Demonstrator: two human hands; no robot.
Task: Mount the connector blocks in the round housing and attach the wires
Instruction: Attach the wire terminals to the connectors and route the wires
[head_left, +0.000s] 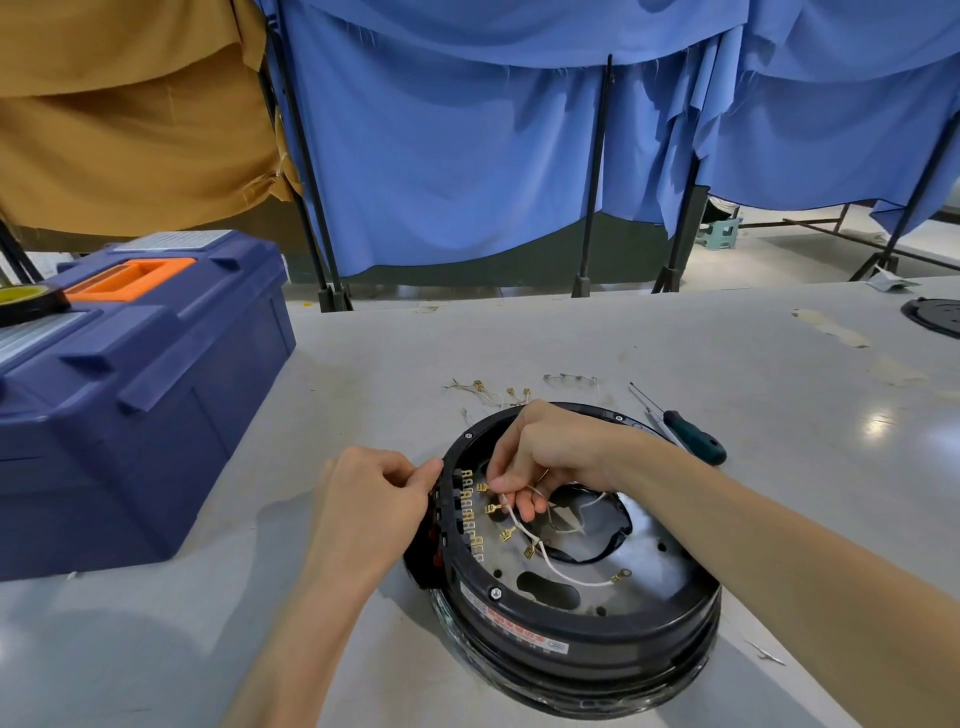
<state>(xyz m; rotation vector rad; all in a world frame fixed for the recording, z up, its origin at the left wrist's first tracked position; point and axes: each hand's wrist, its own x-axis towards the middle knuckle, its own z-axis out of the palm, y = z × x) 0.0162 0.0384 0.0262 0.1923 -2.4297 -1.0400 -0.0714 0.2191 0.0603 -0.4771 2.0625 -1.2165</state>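
round black plastic housing (571, 623) sits on the grey table (675, 353) close below. the left hand (374, 499) curls at its left rim, seemingly pinching it. the right hand (550, 457) pinches thin white wires with brass terminals (519, 525) just beside the row of black connector blocks (470, 514) inside that rim.

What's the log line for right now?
left hand: holds round housing edge | right hand: pinches white wires by terminal row | screwdriver: on table

The round housing (571, 597) sits near on the table (675, 353); toolbox (130, 395) far left, screwdriver (691, 436) right, loose wires (493, 395) behind it.
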